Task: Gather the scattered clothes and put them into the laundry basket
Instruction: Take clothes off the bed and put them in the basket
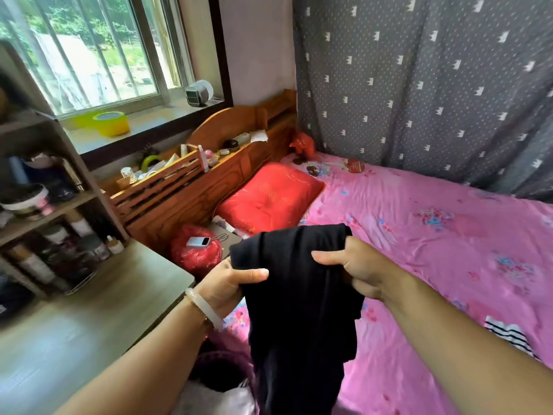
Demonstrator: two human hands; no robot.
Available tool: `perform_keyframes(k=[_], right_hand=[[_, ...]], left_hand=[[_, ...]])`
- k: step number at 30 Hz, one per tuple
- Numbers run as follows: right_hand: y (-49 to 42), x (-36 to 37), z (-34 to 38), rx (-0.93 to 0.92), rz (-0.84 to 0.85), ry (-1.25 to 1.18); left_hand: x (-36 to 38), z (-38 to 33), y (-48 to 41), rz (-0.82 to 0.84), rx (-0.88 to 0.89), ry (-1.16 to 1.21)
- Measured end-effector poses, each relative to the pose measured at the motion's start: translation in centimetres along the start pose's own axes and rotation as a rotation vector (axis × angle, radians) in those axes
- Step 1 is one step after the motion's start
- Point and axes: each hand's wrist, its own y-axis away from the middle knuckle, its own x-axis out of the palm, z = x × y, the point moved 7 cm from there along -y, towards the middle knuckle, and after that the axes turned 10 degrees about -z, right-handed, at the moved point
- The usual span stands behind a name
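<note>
1. Black garment [299,295]: soft and floppy, looks light, hangs down in long folds. Held up in the air over the edge of the pink bed [419,235].
2. Will not break. Could slip or unfold if held by one thin bit, so best taken by a thick bunch near the top, as now.
3. Left hand [230,283]: fingers curled round the left top edge, thumb laid flat across the front. Tight hold on the cloth.
4. Right hand [356,268]: fingers bunched round the right top edge, thumb pointing to the left. Also a tight hold.
5. Both arms stretched out in front, hands near each other at about the same height.
6. Dark pink round thing with clothes in it, low down under the hanging cloth [221,372]: maybe the basket, too hidden to be sure.
7. Striped garment [508,333] lying on the bed at the right, not picked up yet.
</note>
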Motion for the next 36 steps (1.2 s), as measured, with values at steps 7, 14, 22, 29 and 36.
perform_keyframes(k=[7, 14, 22, 29, 36], right_hand=[[-0.9, -2.1, -2.9, 0.287, -0.174, 0.092], [0.6, -1.6, 2.3, -0.295, -0.139, 1.06], [-1.4, 4.2, 0.6, -0.345, -0.154, 0.899], [-4.0, 4.5, -1.3, 0.113, -0.298, 0.065], [-2.9, 7.9, 1.1, 0.215, -0.146, -0.161]], left_hand=[[0.7, 0.5, -0.5, -0.037, 0.037, -0.171], [2.0, -0.6, -0.4, -0.027, 0.114, -0.162], [0.5, -3.6, -2.0, -0.142, 0.256, -0.177], [-3.2, 1.1, -0.8, 0.022, 0.113, -0.354], [-0.3, 3.7, 1.3, 0.154, 0.129, -0.521]])
